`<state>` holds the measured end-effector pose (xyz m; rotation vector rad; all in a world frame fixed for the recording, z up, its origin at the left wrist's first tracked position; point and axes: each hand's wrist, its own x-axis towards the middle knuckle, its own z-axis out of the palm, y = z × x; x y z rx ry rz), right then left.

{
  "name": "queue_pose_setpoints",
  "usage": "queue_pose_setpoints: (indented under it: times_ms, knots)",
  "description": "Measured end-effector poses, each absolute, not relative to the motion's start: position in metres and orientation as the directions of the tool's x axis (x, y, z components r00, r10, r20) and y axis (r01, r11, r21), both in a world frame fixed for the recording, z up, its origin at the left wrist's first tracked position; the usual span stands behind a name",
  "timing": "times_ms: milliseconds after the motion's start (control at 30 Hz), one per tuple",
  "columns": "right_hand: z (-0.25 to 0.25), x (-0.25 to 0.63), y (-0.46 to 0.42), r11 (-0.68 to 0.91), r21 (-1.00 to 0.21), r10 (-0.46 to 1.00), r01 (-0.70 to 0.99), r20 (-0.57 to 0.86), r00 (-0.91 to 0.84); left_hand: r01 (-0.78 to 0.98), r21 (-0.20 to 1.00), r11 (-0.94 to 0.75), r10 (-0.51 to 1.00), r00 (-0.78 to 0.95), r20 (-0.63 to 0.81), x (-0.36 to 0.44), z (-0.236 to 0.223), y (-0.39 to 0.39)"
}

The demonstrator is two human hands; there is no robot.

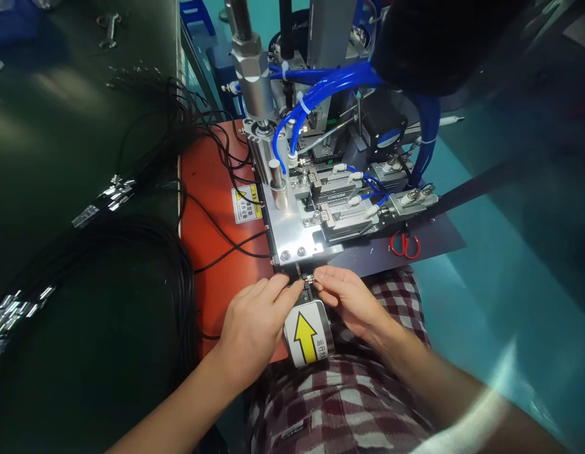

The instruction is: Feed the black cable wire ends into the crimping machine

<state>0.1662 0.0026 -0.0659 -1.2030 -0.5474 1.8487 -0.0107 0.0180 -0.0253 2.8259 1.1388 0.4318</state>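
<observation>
In the head view my left hand (254, 321) is at the front end of the machine (296, 227), closed, thumb and index finger together. What its fingertips hold, if anything, is hidden. Just to the right, my right hand (346, 293) pinches a small cable end with thin red and white wires (310, 278). Both sets of fingertips nearly meet over a narrow dark slot below the metal plate. Under them is a rounded housing with a yellow arrow label (306, 334).
Black cables (226, 246) cross the orange plate (211, 296) on the left. Bundled cables with shiny ends (115, 192) lie on the dark table. Blue air hoses (330, 82) arch over the machine. Red-handled scissors (406, 246) lie at the right; a wrench (110, 31) lies far left.
</observation>
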Motion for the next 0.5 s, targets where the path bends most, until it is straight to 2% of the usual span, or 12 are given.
queue_pose_setpoints:
  times_ms: [67, 233, 333, 433, 500]
  knots:
    - [-0.067, 0.167, 0.002, -0.56, -0.692, 0.82, -0.455, -0.542, -0.184, 0.671, 0.167, -0.722, 0.69, 0.686, 0.229, -0.011, -0.026, 0.018]
    - [-0.064, 0.169, 0.004, -0.461, -0.822, 0.882, -0.334, -0.466, -0.069, 0.669, 0.182, -0.721, 0.693, 0.691, 0.205, -0.013, -0.029, 0.018]
    - [-0.063, 0.169, 0.006, -0.466, -0.832, 0.882, -0.302, -0.464, -0.083, 0.689, 0.119, -0.715, 0.698, 0.692, 0.187, -0.011, -0.024, 0.016]
    - [-0.063, 0.169, 0.008, -0.497, -0.802, 0.866, -0.333, -0.485, -0.123, 0.713, 0.073, -0.697, 0.717, 0.694, 0.062, -0.004, -0.014, 0.011]
    - [-0.065, 0.169, 0.008, -0.504, -0.789, 0.862, -0.351, -0.488, -0.14, 0.728, 0.127, -0.674, 0.728, 0.683, -0.057, 0.0, -0.011, 0.006]
